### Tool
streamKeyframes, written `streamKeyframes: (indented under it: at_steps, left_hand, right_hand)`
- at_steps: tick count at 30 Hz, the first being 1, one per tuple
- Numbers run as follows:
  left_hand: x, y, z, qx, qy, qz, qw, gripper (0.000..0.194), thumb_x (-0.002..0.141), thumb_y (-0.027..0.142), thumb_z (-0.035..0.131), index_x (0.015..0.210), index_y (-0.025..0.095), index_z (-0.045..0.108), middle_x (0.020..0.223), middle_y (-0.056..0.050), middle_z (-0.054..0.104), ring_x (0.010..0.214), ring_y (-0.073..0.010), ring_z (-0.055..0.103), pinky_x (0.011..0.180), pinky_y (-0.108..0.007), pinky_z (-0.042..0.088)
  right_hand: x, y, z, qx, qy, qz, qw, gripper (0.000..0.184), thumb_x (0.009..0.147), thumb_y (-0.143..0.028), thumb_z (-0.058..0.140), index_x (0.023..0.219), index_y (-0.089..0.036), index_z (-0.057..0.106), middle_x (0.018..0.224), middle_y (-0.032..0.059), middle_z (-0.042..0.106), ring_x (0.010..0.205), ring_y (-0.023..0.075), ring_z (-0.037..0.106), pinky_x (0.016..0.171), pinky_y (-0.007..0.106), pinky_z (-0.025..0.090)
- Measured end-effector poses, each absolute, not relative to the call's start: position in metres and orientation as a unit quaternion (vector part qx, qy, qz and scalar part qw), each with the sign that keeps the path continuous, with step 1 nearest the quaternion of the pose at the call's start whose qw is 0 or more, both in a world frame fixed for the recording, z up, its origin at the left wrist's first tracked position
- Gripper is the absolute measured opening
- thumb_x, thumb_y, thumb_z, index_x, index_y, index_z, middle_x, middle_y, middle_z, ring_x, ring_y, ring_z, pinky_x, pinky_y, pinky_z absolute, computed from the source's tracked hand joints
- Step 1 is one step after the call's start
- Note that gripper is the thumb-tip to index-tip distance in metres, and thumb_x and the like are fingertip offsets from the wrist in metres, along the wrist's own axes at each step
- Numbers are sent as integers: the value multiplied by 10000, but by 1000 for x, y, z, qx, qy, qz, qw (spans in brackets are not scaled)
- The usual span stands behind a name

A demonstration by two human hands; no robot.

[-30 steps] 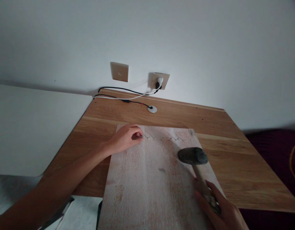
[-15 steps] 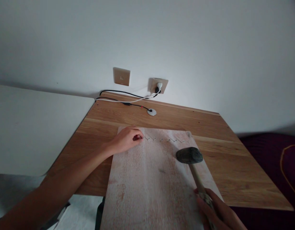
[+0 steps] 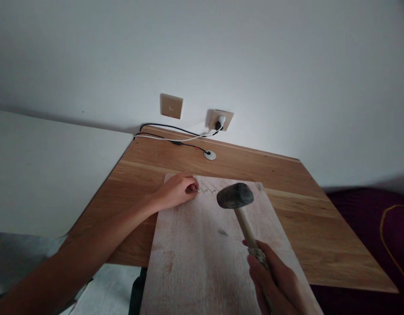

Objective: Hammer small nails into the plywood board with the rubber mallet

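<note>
A whitewashed wooden board (image 3: 195,245) lies on the wooden table, its near end running out of view. Across its far part stands a row of several nails (image 3: 210,191), partly hidden by the mallet head. My left hand (image 3: 180,191) rests at the row's left end, thumb and forefinger pinched on a nail (image 3: 198,189). My right hand (image 3: 274,273) grips the taped wooden handle of a black-headed mallet (image 3: 235,195), which is raised over the board to the right of my left hand. A small loose nail (image 3: 223,233) appears to lie on the board's middle.
Behind the board, black and white cables (image 3: 175,139) run along the wooden table (image 3: 320,232) to a wall socket (image 3: 221,120). A round cable grommet (image 3: 210,155) sits near the wall. A white surface (image 3: 57,175) adjoins on the left; dark purple fabric (image 3: 362,218) lies at right.
The mallet in my right hand has moved left and farther over the board, toward the nails. My left hand keeps its pinch at the row's left end. The view has shifted slightly.
</note>
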State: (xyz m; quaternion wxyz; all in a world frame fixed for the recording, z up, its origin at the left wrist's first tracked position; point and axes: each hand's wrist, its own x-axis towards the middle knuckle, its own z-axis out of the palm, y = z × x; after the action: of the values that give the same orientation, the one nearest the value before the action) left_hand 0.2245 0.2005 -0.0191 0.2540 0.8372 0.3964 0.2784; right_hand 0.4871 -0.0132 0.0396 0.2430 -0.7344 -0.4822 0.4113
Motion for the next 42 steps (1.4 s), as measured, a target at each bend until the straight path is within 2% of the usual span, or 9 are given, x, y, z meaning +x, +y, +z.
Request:
streamKeyframes:
  at_steps: [4,10,16,22,27,30,32,34,42]
  left_hand:
    - [223,200,-17,839,390,279,256,43,874,157,770,890,183,739,849,-14,680,785,-165,622,756,-289,452]
    - [222,199,-19,849,373,280,250,65,915,173,710,852,186,708,825,-5,652,776,-162,599,757,-289,432]
    - [223,201,-19,851,366,283,248,117,860,93,675,790,186,670,822,-16,652,795,-178,603,753,-298,430]
    - [223,200,-17,848,364,288,255,133,865,102,654,772,196,641,796,-2,638,774,-172,600,752,-301,441]
    - [224,202,-19,849,367,283,252,157,822,60,659,740,188,621,812,-12,655,795,-177,603,742,-299,427]
    - [224,202,-19,849,371,278,252,179,832,63,648,716,187,593,783,-5,633,764,-165,579,719,-293,403]
    - [224,202,-19,851,368,278,250,205,857,92,658,699,188,568,760,2,609,747,-160,560,712,-292,390]
    - [223,201,-18,849,367,283,253,190,886,139,682,730,184,584,794,-2,622,771,-164,567,724,-293,396]
    - [222,201,-17,834,391,290,262,106,870,213,803,866,197,698,908,-22,675,908,-206,635,851,-330,483]
  right_hand:
    - [464,8,50,-704,-535,410,224,621,1034,-694,425,1367,-193,579,434,-101,466,326,132,454,351,228,341]
    - [452,26,49,-681,-610,351,204,533,1074,-611,414,1361,-192,575,480,-100,492,359,159,520,360,249,405]
    - [451,36,37,-607,-707,278,235,411,1108,-512,412,1236,-170,602,753,59,772,626,231,759,564,307,553]
    - [449,35,37,-611,-704,278,232,404,1123,-478,400,1267,-146,581,716,39,740,559,200,710,545,290,538]
    - [449,36,34,-608,-702,287,236,443,1109,-496,400,1265,-136,604,783,95,785,670,248,767,576,321,541]
    - [447,33,39,-631,-659,340,228,482,1095,-542,420,1289,-140,601,615,-5,668,486,184,643,480,285,479]
    - [444,31,45,-644,-612,400,227,515,1082,-584,435,1317,-150,584,505,-93,503,376,130,477,386,244,371]
    - [441,29,51,-644,-566,453,245,516,1069,-604,454,1299,-159,578,508,-123,427,363,94,377,350,214,278]
    - [435,31,62,-643,-518,490,282,500,1055,-579,466,1301,-150,545,556,-130,450,349,57,353,353,182,245]
